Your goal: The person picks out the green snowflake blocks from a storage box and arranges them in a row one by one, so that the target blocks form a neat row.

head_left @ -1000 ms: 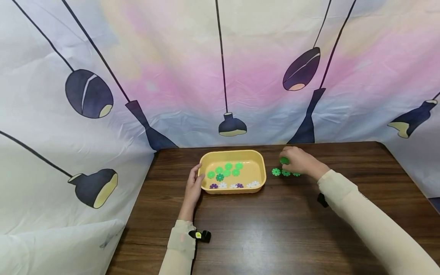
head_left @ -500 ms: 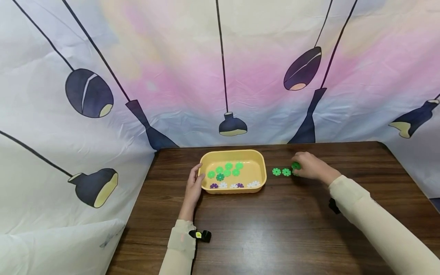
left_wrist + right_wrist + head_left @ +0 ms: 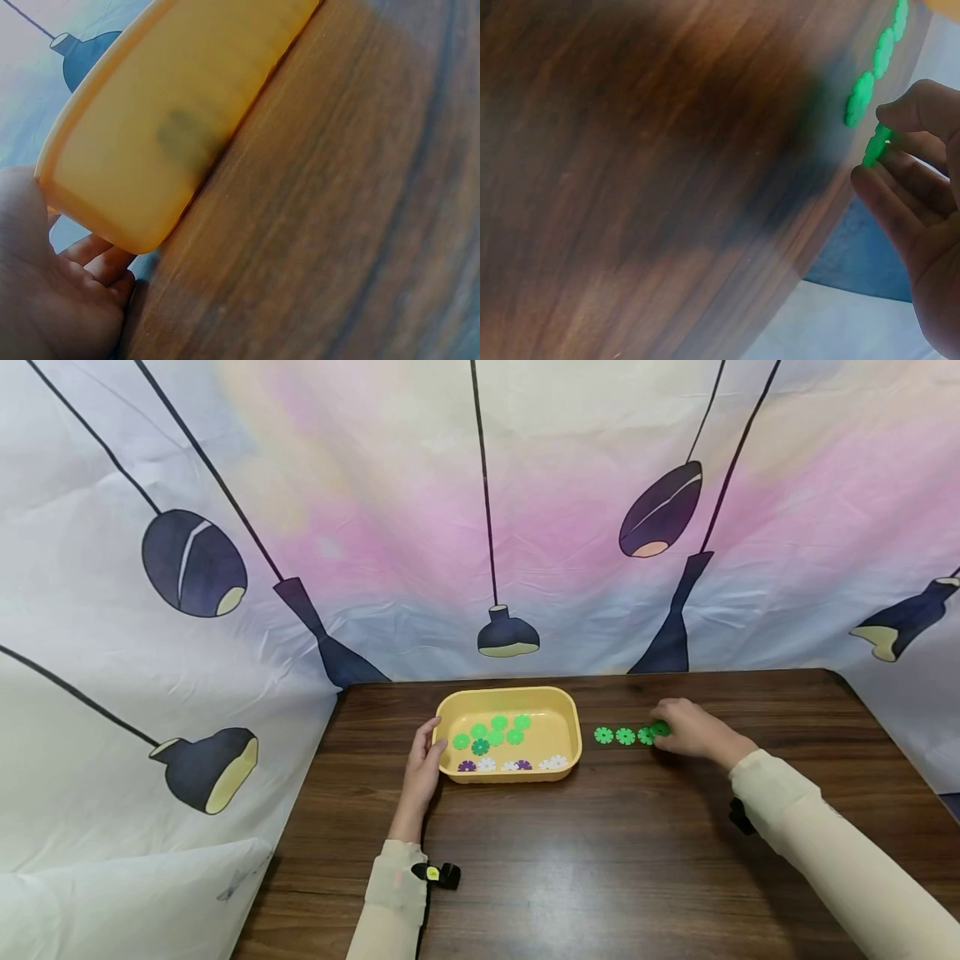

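Note:
At the right end of a row of green notched plastic discs (image 3: 625, 737), my right hand (image 3: 694, 729) pinches another green disc (image 3: 877, 145) between thumb and fingers. In the right wrist view this disc is tilted and close beside the last disc (image 3: 860, 99) of the row. My left hand (image 3: 422, 766) holds the left end of a yellow plastic tub (image 3: 507, 776), the thumb at its rim and the other fingers along the outside. Inside the tub lie several light green discs (image 3: 498, 722), one dark green disc (image 3: 480, 747), and white and purple discs (image 3: 522, 765) along the near wall.
Everything sits on a dark brown wooden table (image 3: 517, 852). A hanging cloth (image 3: 420, 635) printed with lamps rises right behind its far edge. The tub stands left of the row, near that edge.
My right hand has moved right along the row with its green disc, from above the middle discs to the right end. The left hand and the tub have stayed in place.

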Demonstrator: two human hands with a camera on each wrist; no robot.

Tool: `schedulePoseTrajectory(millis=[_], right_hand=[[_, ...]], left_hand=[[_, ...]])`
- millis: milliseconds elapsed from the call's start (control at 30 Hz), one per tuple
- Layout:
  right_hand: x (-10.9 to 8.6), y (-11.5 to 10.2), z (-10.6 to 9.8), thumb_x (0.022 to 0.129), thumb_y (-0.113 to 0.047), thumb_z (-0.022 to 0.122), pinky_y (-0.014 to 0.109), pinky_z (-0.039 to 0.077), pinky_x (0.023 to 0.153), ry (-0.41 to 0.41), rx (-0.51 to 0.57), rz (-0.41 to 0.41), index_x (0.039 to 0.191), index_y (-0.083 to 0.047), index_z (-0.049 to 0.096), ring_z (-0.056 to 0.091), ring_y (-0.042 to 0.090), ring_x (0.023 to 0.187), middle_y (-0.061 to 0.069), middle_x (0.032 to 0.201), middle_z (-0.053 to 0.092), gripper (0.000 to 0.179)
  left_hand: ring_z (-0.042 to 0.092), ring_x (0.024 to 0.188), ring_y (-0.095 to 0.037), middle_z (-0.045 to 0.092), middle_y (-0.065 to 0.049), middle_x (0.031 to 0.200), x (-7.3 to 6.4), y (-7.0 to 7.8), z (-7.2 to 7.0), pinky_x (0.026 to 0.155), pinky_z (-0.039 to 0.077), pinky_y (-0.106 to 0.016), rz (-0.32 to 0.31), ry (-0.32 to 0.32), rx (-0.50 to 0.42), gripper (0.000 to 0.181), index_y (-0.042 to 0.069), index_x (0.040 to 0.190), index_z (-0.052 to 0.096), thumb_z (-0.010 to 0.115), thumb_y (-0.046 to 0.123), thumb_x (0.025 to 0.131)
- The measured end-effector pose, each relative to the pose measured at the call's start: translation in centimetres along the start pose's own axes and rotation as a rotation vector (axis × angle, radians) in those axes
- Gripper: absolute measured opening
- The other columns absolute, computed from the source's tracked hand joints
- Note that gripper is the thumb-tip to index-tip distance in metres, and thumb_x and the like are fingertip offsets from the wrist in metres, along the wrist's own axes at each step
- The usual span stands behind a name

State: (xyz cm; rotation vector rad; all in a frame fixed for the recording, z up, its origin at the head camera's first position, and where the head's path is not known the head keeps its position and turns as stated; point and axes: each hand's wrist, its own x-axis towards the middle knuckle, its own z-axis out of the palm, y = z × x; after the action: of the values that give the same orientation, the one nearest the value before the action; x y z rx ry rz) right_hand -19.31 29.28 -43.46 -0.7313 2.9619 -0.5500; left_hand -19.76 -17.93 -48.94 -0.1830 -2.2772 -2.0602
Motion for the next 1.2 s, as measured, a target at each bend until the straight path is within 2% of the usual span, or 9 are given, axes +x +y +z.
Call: schedulePoseTrajectory(millis=[467, 767, 1200], right_hand=[[-0.7, 1.4, 0.6, 0.088, -0.002, 0.079, 0.055, 0.058, 0.082, -0.016, 0.0, 0.021, 0.113, 0.01, 0.072, 0.068, 0.042, 0.099, 0.024, 0.11, 0.069, 0.029], [-0.6, 1.3, 0.6, 0.089, -0.002, 0.078, 0.057, 0.057, 0.084, -0.038, -0.005, 0.027, 0.116, 0.013, 0.071, 0.067, 0.045, 0.102, 0.028, 0.113, 0.068, 0.032], [-0.4, 0.8, 0.6, 0.089, 0.001, 0.077, 0.059, 0.057, 0.088, -0.047, -0.029, 0.025, 0.118, 0.014, 0.07, 0.066, 0.05, 0.109, 0.034, 0.121, 0.065, 0.033]], left_hand=[[0.018, 0.161, -0.029, 0.024, -0.016, 0.173, 0.0, 0.0, -0.1, 0.124, 0.027, -0.053, -0.001, 0.001, -0.001, 0.048, 0.006, 0.158, 0.042, 0.048, 0.013, 0.112], [0.019, 0.16, -0.03, 0.023, -0.016, 0.173, 0.0, 0.1, -0.1, 0.124, 0.028, -0.053, -0.004, -0.003, 0.0, 0.048, 0.005, 0.159, 0.041, 0.047, 0.014, 0.112], [0.014, 0.161, -0.031, 0.021, -0.018, 0.173, 0.0, 0.1, -0.2, 0.126, 0.024, -0.054, 0.002, -0.008, 0.004, 0.048, 0.005, 0.159, 0.042, 0.048, 0.015, 0.112]])
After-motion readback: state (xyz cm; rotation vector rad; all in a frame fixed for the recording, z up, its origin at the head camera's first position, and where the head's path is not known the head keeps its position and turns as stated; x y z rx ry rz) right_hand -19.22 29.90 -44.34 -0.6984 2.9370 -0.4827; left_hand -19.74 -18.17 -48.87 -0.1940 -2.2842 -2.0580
